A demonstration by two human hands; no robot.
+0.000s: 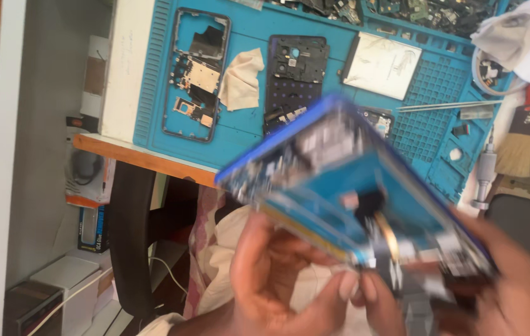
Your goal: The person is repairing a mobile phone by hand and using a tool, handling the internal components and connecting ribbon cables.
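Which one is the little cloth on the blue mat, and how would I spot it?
Start at the blue work mat on the desk. Near its left side lies an opened phone frame, and further right a black phone frame. The little cloth sits between them: it is the only soft, crumpled, cream-coloured thing there, while its neighbours are hard and flat.

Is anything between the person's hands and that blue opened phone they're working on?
No. Both hands grip the blurred blue phone directly: the left hand at its lower edge, the right hand at its right end. Nothing visible lies between.
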